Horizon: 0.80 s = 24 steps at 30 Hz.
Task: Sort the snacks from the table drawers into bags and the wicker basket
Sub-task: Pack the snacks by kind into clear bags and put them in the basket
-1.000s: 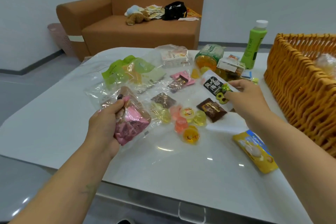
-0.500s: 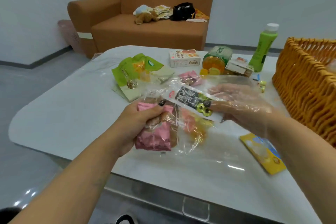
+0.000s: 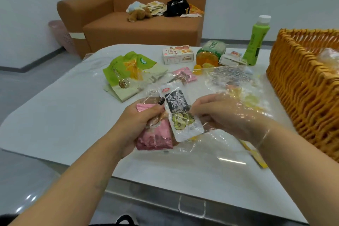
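The step in hand looks like bagging: a white and black snack packet (image 3: 180,112) is going into a clear plastic bag (image 3: 190,134) held just above the near part of the table (image 3: 60,121). The left hand (image 3: 135,126) grips the bag from outside, thumb and fingers curled round its film and the pink packets (image 3: 154,134) already inside. The right hand (image 3: 225,115) is inside the bag's mouth, the film draped over it to the wrist, its fingers pinching the packet's right edge. The packet stands tilted, its lower end beside the pink ones.

The next move, as I judge it, calls for the right hand to let the packet go and slide out of the film without dragging it back, while the left keeps the bag steady. After that, more loose snacks wait on the table.

The wicker basket (image 3: 302,82) stands on the table's right side, something pale showing inside it. Farther back lie a green snack bag (image 3: 126,66), a small white box (image 3: 178,55), a jar on its side (image 3: 211,53) and an upright green bottle (image 3: 256,42). A yellow packet (image 3: 256,156) lies under the right forearm. The tabletop is white and glossy, with a drawer handle (image 3: 191,205) at the near edge. Behind stands an orange-brown sofa (image 3: 146,27) with a plush toy (image 3: 139,13) and a black bag (image 3: 177,6), against a white wall
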Tool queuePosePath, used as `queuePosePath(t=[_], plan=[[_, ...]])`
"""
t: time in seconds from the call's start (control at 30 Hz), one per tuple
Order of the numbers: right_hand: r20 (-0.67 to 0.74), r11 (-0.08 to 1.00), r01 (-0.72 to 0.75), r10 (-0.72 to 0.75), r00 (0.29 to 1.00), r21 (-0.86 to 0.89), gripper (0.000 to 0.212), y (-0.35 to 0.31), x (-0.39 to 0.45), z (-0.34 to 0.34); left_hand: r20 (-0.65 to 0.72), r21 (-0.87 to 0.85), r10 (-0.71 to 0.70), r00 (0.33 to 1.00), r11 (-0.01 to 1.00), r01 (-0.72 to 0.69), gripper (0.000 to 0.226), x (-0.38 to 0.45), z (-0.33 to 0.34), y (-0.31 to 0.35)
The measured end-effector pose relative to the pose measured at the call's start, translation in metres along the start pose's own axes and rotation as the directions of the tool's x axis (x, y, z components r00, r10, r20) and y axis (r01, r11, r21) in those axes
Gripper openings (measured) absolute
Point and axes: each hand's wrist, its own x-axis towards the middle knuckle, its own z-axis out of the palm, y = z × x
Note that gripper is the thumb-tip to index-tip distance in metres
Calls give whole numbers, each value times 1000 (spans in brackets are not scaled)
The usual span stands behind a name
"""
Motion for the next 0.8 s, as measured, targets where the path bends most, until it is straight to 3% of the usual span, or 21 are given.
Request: queuePosePath(t=[0.1, 0.27, 0.47, 0.57, 0.8], plan=[[39, 991, -17, 23, 999, -131, 37, 0, -2, -2, 19, 8, 1, 1000, 1000, -1, 37, -1, 0, -1], [-90, 991, -32, 21, 996, -128, 23, 1, 1, -10, 63, -43, -8, 998, 999, 10, 35, 1, -2, 1], [89, 994, -31, 41, 995, -103, 29, 3, -6, 5, 123, -30, -55, 991, 998, 59, 43, -1, 4, -2], [133, 982, -37, 62, 989, -184, 29, 5, -6, 11, 131, -9, -62, 989, 998, 64, 38, -5, 6, -3], [-17, 984, 41, -44, 999, -171, 29, 7, -2, 5, 140, 47, -62, 988, 997, 56, 44, -6, 7, -4]])
